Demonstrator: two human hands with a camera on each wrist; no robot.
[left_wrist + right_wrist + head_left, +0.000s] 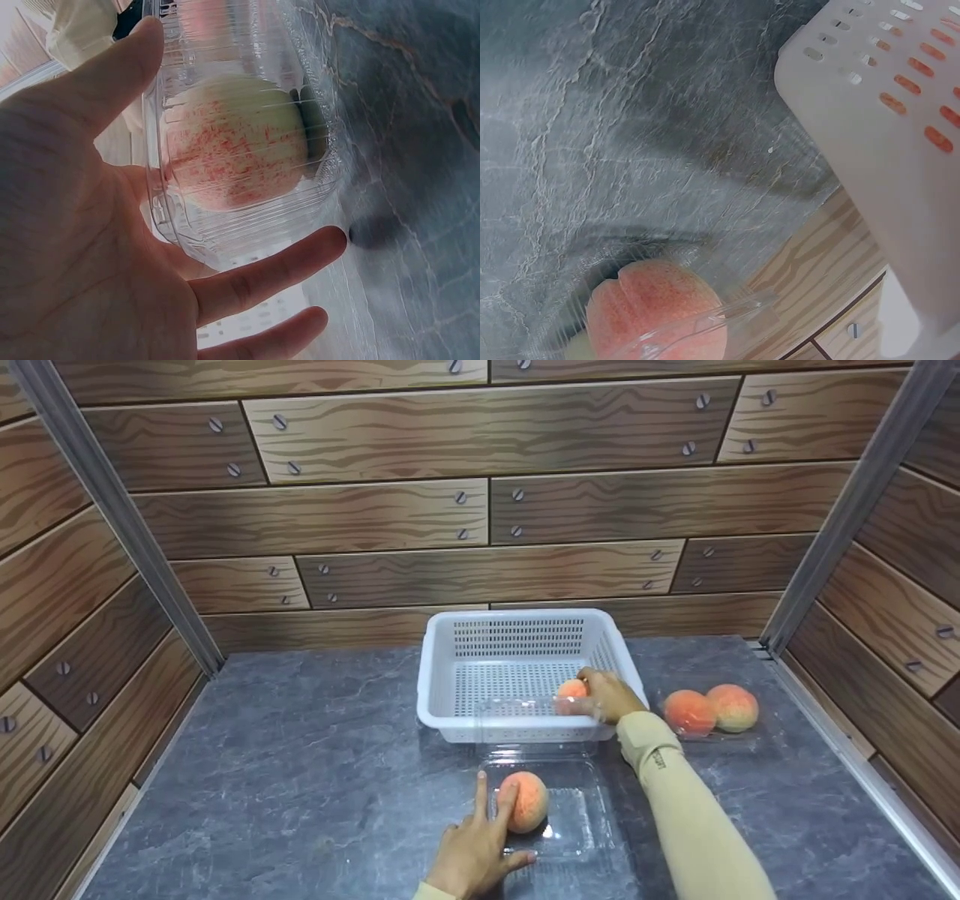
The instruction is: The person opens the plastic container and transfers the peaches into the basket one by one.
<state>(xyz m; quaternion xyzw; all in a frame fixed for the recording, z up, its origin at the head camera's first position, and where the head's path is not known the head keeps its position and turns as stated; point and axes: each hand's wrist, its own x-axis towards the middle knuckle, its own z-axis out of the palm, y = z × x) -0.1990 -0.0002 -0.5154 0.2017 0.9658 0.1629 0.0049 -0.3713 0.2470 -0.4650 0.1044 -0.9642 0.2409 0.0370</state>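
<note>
On the table, a clear plastic clamshell box (581, 829) stands with its lid (499, 727) raised, overlapping the front rim of the white basket. One peach (529, 804) sits in the box's left side and shows through its wall in the left wrist view. My left hand (474, 847) is spread at that side, its index finger on the peach and other fingers extended along the box. My right hand (611, 696) reaches into the white basket (442, 660), fingers curled over another peach (572, 688). The basket wall hides that hand in the right wrist view.
Right of the basket, two peaches (709, 711) sit in another clear plastic box (720, 735). Wood-patterned panels (480, 510) close off the back and both sides, with metal posts (832, 525) at the corners. The tabletop (300, 765) is grey and marbled.
</note>
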